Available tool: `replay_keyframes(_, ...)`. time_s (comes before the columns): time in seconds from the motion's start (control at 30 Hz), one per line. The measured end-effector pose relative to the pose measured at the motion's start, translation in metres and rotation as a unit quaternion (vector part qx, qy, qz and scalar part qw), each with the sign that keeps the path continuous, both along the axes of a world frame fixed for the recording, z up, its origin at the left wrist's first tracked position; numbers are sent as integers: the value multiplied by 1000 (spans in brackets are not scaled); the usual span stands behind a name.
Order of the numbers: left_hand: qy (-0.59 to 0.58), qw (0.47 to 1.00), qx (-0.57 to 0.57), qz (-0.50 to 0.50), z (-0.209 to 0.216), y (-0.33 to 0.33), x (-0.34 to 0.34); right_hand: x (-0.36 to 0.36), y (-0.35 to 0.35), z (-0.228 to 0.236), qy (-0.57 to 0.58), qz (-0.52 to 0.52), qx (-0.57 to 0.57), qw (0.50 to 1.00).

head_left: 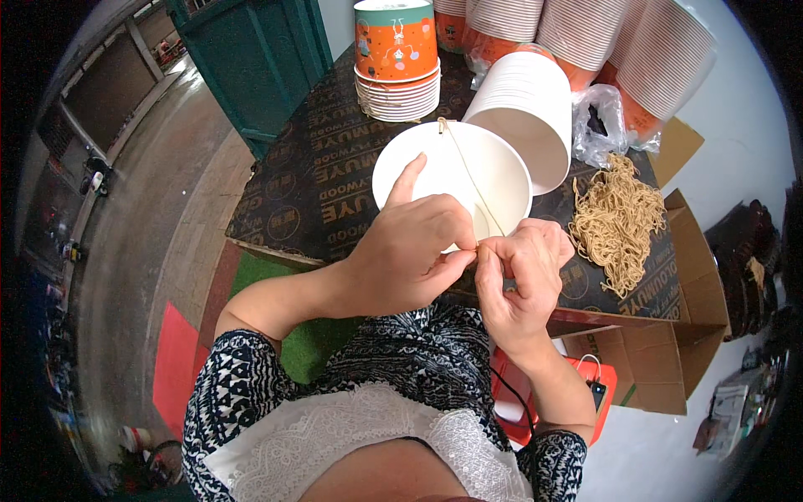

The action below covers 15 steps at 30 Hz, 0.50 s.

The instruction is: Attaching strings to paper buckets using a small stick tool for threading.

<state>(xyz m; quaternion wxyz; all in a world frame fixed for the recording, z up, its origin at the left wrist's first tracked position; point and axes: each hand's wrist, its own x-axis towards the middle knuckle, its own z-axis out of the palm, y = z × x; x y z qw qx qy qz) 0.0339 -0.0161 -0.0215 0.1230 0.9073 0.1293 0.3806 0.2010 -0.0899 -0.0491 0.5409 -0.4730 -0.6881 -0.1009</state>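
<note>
String [471, 178] runs in a thin, straight line over the open mouth of a white tub [510, 167]. It lies on a slant: the far end is up and a bit left, at a small tan clump [442, 125] by the tub's far edge, and the near end comes down to the right hand [527, 259]. So it stretches out ahead of both hands, and the right one is nearer to it. The right thumb and finger squeeze it. The left hand [422, 238] looks pinched on it too, and the fingertips of both hands meet by the tub's near edge. One left finger sticks out over the tub. The left arm [297, 294] bends in from the low left; the right arm [550, 381] reaches up from the low right. More tan strands [619, 222] lie in a messy heap on the black table [335, 151].
</note>
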Motion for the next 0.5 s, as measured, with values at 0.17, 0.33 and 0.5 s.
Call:
replay_keyframes(0.17, 3, 1000, -11, 8, 3, -2, -1, 10, -9, 10, -58, -21, -9, 998)
replay_keyframes(0.33, 19, 999, -41, 13, 4, -3, -2, 24, -25, 18, -107, -33, -31, 993)
replay_keyframes(0.5, 3, 999, -31, 9, 6, -3, 1, 31, -24, 15, -93, -12, -36, 995)
